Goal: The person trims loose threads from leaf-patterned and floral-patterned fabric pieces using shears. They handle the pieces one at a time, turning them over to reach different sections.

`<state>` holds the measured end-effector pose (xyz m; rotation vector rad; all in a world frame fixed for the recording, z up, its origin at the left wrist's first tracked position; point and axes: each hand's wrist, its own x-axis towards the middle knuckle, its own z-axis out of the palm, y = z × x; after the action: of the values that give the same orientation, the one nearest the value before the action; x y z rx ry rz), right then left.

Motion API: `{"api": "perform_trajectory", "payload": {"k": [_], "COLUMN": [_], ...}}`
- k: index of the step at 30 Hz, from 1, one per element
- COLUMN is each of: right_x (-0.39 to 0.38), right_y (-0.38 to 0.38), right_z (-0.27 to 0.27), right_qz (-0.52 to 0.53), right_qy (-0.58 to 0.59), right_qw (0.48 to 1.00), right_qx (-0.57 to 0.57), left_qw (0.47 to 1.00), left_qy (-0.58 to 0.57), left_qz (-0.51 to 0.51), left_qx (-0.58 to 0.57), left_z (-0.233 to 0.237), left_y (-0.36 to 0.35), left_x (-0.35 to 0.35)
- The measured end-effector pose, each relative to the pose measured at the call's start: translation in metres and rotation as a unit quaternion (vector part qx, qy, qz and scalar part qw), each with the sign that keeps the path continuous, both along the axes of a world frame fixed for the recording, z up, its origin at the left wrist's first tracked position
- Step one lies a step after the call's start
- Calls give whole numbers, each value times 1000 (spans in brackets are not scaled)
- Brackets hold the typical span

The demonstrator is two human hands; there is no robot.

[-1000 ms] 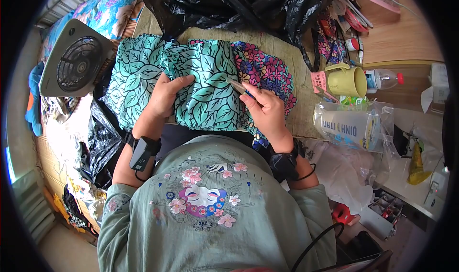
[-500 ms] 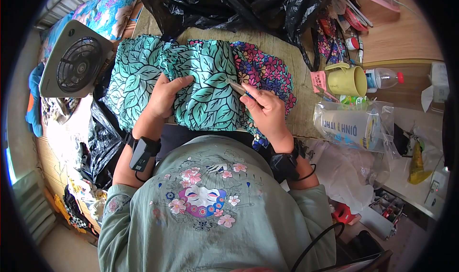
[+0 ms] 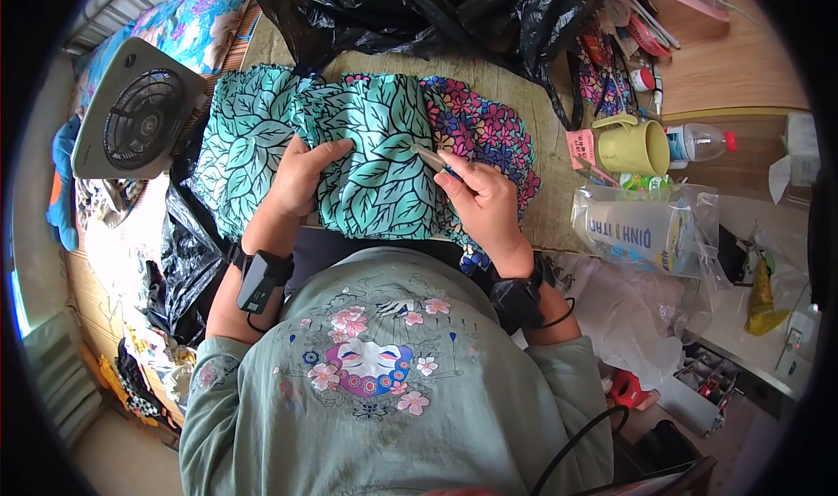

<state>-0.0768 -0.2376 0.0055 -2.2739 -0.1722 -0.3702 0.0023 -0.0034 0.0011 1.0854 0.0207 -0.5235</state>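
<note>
My left hand (image 3: 301,177) grips the green leaf-print cloth (image 3: 380,191), its thumb pressed on top and its fingers tucked out of sight in the folds. The cloth lies folded, with dark leaf outlines and a gathered edge. In my right hand (image 3: 483,198) are small thread snips (image 3: 428,157), pinched between thumb and fingers; their metal tips point left onto the right part of the cloth. More leaf-print cloth (image 3: 240,147) spreads out left of my left hand. A pink and purple flower-print cloth (image 3: 489,129) lies beneath and to the right.
Black plastic bags (image 3: 419,16) cover the table's far side. A grey fan (image 3: 144,112) stands at left. On the right are a yellow mug (image 3: 633,150), a plastic bottle (image 3: 698,142) and a clear printed bag (image 3: 646,225). Small tools crowd the far right corner.
My right hand has shifted very slightly, with the snips still at the same place on the cloth. My left hand and the cloth have stayed put.
</note>
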Motion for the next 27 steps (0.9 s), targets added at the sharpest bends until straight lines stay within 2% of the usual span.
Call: {"api": "perform_trajectory", "payload": {"k": [18, 27], "right_x": [1, -1], "right_y": [-4, -2], "right_z": [1, 2], "right_qz": [6, 14], "right_qy": [-24, 15], "right_qw": [999, 1000], "right_qx": [25, 5], "left_qw": [1000, 1000], "left_qy": [-1, 0], "left_qz": [-4, -2], "left_qx": [-8, -8], "left_z": [-3, -2], "left_y": [0, 0], "left_x": [1, 0]}}
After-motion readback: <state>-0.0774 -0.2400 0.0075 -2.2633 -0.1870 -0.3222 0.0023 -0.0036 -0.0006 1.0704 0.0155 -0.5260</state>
